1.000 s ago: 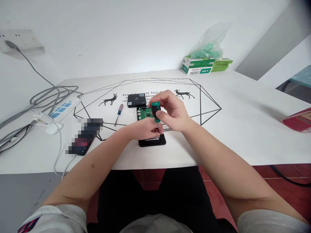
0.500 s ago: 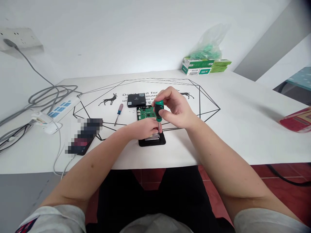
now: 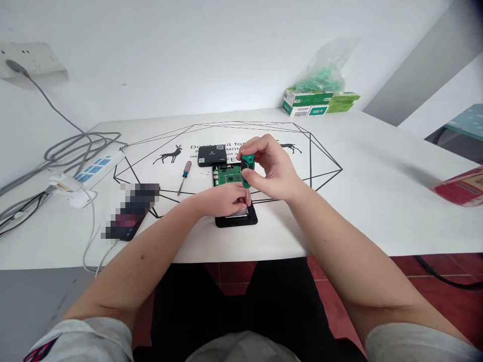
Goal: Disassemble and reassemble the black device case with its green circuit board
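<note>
My right hand [image 3: 273,168] grips the green and black handle of a screwdriver [image 3: 248,166], held upright with its shaft pointing down. Just below it, my left hand [image 3: 224,200] is closed, its fingertips pinched together beside the shaft; what they hold, if anything, is hidden. Under both hands lies a black tray-like case [image 3: 236,223] with a silver metal plate [image 3: 234,214] on it. A green circuit board [image 3: 227,176] sits just behind, partly covered by my left hand. The screwdriver's tip is by the right side of the metal plate, masked by fingers.
Behind the board lies a flat black box [image 3: 211,156]. A second screwdriver [image 3: 184,177] with a clear reddish-blue handle rests to the left. Farther left are a phone [image 3: 132,213], cables and a power strip [image 3: 100,166]. Green-white boxes [image 3: 307,100] stand back right; a red package [image 3: 460,186] lies far right.
The screwdriver's handle has turned slightly within my right hand, and its fingers have shifted a little. My left hand stays almost in place.
</note>
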A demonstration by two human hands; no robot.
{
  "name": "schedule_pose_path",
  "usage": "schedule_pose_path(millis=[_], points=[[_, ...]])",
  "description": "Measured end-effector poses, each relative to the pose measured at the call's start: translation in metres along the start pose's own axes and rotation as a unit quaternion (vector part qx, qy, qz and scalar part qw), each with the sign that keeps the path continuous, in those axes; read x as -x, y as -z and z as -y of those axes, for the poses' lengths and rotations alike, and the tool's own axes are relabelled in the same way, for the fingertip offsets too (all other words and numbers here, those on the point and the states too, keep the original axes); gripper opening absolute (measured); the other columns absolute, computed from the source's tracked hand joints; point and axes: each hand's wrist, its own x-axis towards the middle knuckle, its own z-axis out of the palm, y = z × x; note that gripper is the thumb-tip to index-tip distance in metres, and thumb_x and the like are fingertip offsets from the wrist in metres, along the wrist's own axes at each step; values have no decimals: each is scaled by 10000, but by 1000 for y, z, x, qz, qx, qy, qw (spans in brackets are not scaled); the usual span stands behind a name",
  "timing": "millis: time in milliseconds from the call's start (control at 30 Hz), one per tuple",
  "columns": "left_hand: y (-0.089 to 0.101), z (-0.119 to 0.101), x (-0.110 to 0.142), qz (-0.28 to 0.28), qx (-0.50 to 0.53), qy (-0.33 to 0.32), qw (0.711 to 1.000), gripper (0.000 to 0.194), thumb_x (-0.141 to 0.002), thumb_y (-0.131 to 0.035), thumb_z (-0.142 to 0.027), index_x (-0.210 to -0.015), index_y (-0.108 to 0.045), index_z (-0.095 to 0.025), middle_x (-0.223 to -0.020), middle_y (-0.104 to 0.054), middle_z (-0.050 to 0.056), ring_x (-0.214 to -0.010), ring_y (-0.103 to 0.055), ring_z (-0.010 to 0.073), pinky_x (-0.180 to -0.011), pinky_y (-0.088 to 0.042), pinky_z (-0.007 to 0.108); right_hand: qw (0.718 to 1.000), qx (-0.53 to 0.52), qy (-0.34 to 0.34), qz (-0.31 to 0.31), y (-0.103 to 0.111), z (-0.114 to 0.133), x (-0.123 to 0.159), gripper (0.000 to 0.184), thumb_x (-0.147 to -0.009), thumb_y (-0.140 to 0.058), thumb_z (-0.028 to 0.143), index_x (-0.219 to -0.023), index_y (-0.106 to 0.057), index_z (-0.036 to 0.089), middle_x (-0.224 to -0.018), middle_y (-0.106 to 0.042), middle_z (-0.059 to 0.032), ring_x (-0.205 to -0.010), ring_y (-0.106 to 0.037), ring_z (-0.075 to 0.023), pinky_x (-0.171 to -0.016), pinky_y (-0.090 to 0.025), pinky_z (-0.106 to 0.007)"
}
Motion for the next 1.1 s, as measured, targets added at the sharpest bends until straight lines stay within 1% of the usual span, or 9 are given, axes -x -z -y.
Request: schedule_pose_path(millis=[167,333,500,633,767,867,967,1100], points=[[0,0,0,-7,-18,-12,1000,150,-999,-592,-121,-1049,-717,-186,-1065,-707,64,-955,-703,216,-902,-580,354,1000,13,2,-14,-1,-2,0,361,-855,-846,421,-1105,-612,307,-1046,-701,-32,-942,-682,-226,-799,-600,-426],[2,-3,2,-5,-17,-3,1000,156,-992,-597,-108,-1048,-721,-185,-1074,-688,57,-861,-690,189,-866,-580,340,1000,15,5,-11,0,-3,0,361,-865,-846,451,-1102,-614,309,-1031,-698,-27,-925,-673,-221,-780,-587,-414],[2,-2,2,-1,-4,-4,1000,165,-981,-594,-101,-1032,-729,-182,-1067,-694,59,-840,-684,182,-845,-576,342,999,24,23,-5,1,-3,0,338,-877,-829,401,-1117,-605,315,-1011,-666,-22,-899,-645,-214,-756,-572,-403],[2,1,1,4,4,-9,1000,171,-997,-581,-133,-1059,-732,-183,-1091,-723,70,-921,-702,206,-866,-572,356,998,46,40,-3,0,-3,-1,303,-886,-803,331,-1111,-602,319,-997,-632,-15,-846,-592,-198,-716,-553,-384],[1,3,0,9,-6,-5,1000,184,-1005,-564,-143,-1068,-729,-191,-1109,-733,68,-970,-711,218,-887,-568,360,997,60,57,0,-2,-2,0,294,-885,-784,283,-1116,-605,317,-1031,-641,-18,-875,-604,-199,-734,-557,-381],[1,1,0,2,-8,-4,1000,184,-1008,-561,-141,-1065,-729,-190,-1104,-736,71,-978,-711,224,-910,-571,370,996,70,55,3,-2,-2,0,310,-883,-799,299,-1129,-612,311,-1057,-655,-28,-909,-625,-208,-743,-567,-387],[2,0,0,-1,-8,-4,1000,178,-1001,-573,-134,-1057,-732,-189,-1105,-744,71,-978,-710,224,-926,-574,376,996,68,56,6,-2,-1,-1,302,-889,-809,334,-1127,-624,312,-1054,-662,-32,-899,-630,-210,-741,-569,-397],[2,0,0,-1,-12,-6,1000,176,-1000,-586,-129,-1049,-746,-183,-1076,-743,71,-995,-710,228,-934,-571,374,997,41,61,5,-1,0,-2,273,-929,-786,461,-1119,-665,307,-1060,-693,-57,-946,-667,-238,-772,-596,-432]])
